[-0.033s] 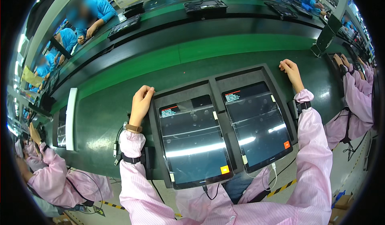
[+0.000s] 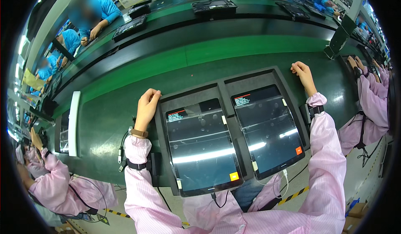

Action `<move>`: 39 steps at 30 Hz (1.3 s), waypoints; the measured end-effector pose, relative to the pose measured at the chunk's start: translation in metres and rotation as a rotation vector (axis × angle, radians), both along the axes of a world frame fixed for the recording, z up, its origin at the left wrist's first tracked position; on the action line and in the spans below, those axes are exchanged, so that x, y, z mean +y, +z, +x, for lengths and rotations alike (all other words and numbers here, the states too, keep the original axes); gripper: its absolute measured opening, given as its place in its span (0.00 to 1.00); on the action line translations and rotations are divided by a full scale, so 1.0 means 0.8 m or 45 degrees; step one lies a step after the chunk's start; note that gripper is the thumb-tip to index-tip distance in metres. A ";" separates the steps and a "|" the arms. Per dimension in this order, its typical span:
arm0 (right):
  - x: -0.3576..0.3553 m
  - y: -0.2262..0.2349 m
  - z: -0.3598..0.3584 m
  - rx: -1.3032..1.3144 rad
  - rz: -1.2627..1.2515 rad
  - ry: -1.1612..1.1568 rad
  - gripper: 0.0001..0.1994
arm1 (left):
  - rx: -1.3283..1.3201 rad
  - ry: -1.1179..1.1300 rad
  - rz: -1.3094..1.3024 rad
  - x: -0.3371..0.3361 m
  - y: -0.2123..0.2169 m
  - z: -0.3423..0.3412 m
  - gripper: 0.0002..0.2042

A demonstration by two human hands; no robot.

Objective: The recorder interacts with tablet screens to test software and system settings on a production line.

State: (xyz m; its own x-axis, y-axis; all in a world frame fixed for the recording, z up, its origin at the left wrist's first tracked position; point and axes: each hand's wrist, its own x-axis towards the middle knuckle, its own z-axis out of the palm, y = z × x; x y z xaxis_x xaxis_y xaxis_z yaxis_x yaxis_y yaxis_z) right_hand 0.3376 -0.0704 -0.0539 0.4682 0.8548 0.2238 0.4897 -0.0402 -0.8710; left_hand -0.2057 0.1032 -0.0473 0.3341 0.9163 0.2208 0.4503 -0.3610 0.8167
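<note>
Two dark tablets lie side by side in a black two-bay tray before me, the left tablet (image 2: pixel 200 140) and the right tablet (image 2: pixel 269 127). Both screens show small red and white text at the top and an orange square at the lower right. The tray (image 2: pixel 234 119) reaches past the table's near edge. A black cable (image 2: pixel 214 196) meets the left tablet's lower edge; a white cable (image 2: pixel 285 174) meets the right one's. My left hand (image 2: pixel 147 106) rests, fingers curled, against the tray's far left corner. My right hand (image 2: pixel 305 77) lies loosely closed on the table, right of the tray. Neither holds anything visible.
Loose cable plugs (image 2: pixel 120 156) lie left of my left forearm. A white bar (image 2: pixel 74 123) stands farther left beside another dark device. Beyond a green strip, a raised black bench (image 2: pixel 167 33) carries devices and people in blue. Co-workers in pink sit on both sides.
</note>
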 end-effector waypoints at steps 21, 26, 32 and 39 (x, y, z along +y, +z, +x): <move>0.001 0.000 -0.003 0.004 -0.004 -0.010 0.12 | -0.024 -0.018 -0.011 0.000 0.000 -0.001 0.12; 0.001 -0.002 0.002 -0.021 0.009 0.024 0.12 | -0.014 -0.017 -0.005 -0.002 0.003 0.000 0.12; 0.001 -0.003 0.000 -0.020 0.022 0.022 0.12 | 0.004 -0.005 -0.013 0.000 0.001 -0.002 0.12; 0.000 -0.001 -0.002 -0.011 0.022 0.020 0.12 | 0.001 -0.005 -0.013 -0.001 0.001 -0.001 0.13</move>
